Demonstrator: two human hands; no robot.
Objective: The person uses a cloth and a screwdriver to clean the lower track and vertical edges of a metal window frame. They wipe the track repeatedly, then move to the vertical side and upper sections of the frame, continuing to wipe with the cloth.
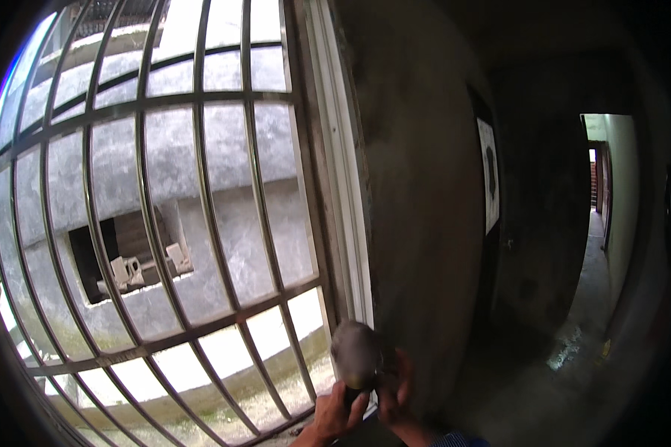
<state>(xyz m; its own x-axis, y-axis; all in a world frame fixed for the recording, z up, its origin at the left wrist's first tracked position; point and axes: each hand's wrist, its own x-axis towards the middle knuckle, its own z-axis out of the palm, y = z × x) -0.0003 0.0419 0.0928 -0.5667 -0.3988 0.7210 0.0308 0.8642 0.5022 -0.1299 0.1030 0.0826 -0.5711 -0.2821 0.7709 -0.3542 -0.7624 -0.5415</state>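
At the bottom middle, both hands are raised close to the window's lower right corner. My left hand grips the lower part of a dark, round-headed object, whose exact kind I cannot make out in the shadow. Around the right side of the same object curl the fingers of my right hand; its palm is hidden. The pale window frame runs upward just behind the object. Left of it stands a metal window grille with upright bars and flat crossbars.
Beyond the grille rises a grey cement wall with a square opening holding pale blocks. A dark inner wall borders the window. Farther right are a white sheet bearing a dark shape and a lit doorway.
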